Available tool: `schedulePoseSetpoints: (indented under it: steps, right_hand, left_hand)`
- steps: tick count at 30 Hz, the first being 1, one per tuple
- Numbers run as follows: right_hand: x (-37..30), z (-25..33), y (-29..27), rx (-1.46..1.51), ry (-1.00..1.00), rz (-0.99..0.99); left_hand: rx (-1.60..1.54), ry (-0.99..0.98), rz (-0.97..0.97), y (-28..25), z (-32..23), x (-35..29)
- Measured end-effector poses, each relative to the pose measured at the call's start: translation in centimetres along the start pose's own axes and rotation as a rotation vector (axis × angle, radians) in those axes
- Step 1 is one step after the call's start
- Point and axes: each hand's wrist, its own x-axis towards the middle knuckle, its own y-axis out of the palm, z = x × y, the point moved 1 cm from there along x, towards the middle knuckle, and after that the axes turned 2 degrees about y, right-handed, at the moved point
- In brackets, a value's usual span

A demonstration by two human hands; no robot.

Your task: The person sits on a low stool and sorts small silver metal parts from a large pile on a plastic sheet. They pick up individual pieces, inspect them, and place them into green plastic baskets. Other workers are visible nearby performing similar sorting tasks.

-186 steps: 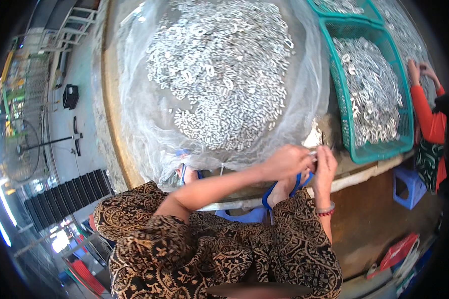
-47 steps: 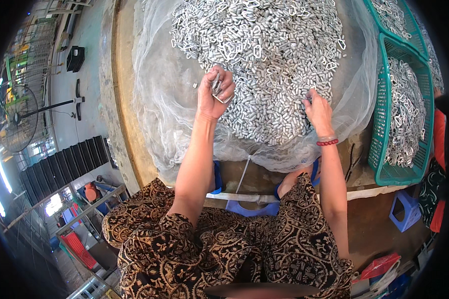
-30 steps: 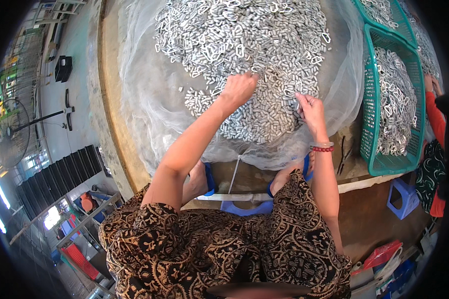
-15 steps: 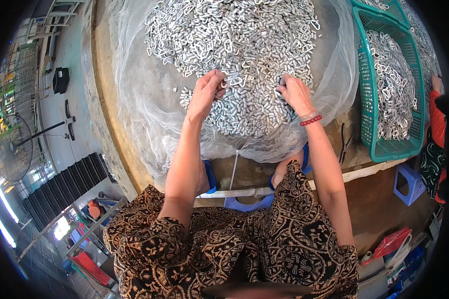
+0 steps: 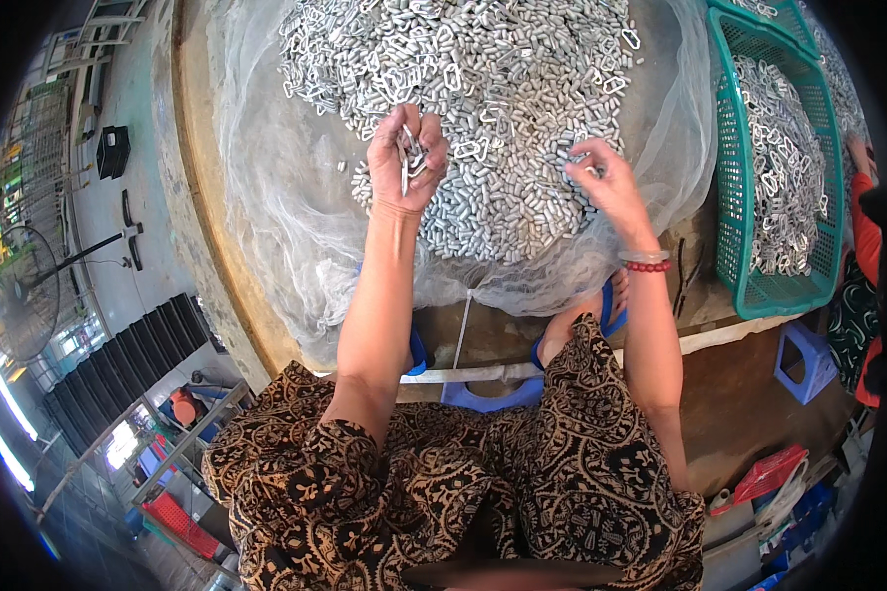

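A heap of small grey metal sleeves (image 5: 483, 222) lies on white netting, with bare metal links (image 5: 394, 84) mixed in along its far and left side. My left hand (image 5: 407, 163) is turned palm up over the heap's left part, its fingers curled round a few metal links (image 5: 413, 158). To the right, my right hand (image 5: 606, 182) hovers over the heap's near right edge, thumb and fingertips drawn together. Whether a sleeve sits between those fingertips is too small to make out.
Sheer white netting (image 5: 296, 256) spreads beneath the heap. A green plastic basket (image 5: 729, 197) full of metal links stands at right, close to another person's red sleeve (image 5: 865, 236). Blue plastic stools (image 5: 803, 364) stand below the platform's near edge. A fan (image 5: 20, 291) is far left.
My left hand has turned from palm down to palm up and risen slightly away from me, showing the links in it. My right hand has shifted a little to the right.
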Motion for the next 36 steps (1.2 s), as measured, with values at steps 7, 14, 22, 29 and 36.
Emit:
schedulePoseSetpoints:
  steps: [7,14,22,29,36]
  right_hand:
    - [-0.4,-1.2,3.7,-0.449,-0.067,-0.177]
    - [-1.5,3.5,-0.8,0.941,0.122,0.204]
    - [-3.0,3.3,-3.1,0.673,0.156,0.062]
    - [-0.7,-0.9,2.1,-0.332,-0.065,-0.119]
    - [-2.2,-2.2,3.0,-0.739,-0.122,-0.164]
  left_hand:
    - [0.240,-0.138,-0.264,-0.1,-0.9,-0.3]
    - [2.259,-0.086,-0.244,-3.1,1.7,0.3]
    - [2.209,0.024,-0.330,-5.4,1.0,-0.1]
    - [2.393,-0.034,-0.141,-5.4,2.2,0.0]
    - [2.335,-0.213,-0.475,-8.1,-0.7,-0.9]
